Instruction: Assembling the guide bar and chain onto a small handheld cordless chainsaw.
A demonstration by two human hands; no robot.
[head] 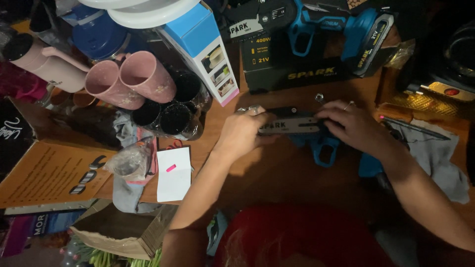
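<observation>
A small blue and black cordless chainsaw (303, 129) lies on the brown table, its blue handle loop pointing toward me. My left hand (241, 132) is closed around the tip end of its guide bar on the left. On the saw's black body rests my right hand (352, 124), fingers bent over the top, a ring on one finger. A small metal nut (319, 97) lies on the table just behind the saw.
A black box (292, 71) with a second blue chainsaw (316, 22) stands behind. Pink mugs (131, 79) and black cups (170, 111) crowd the left. A white card (174, 173), grey cloth (435, 153), pen (413, 127) and cardboard box (123, 230) lie around.
</observation>
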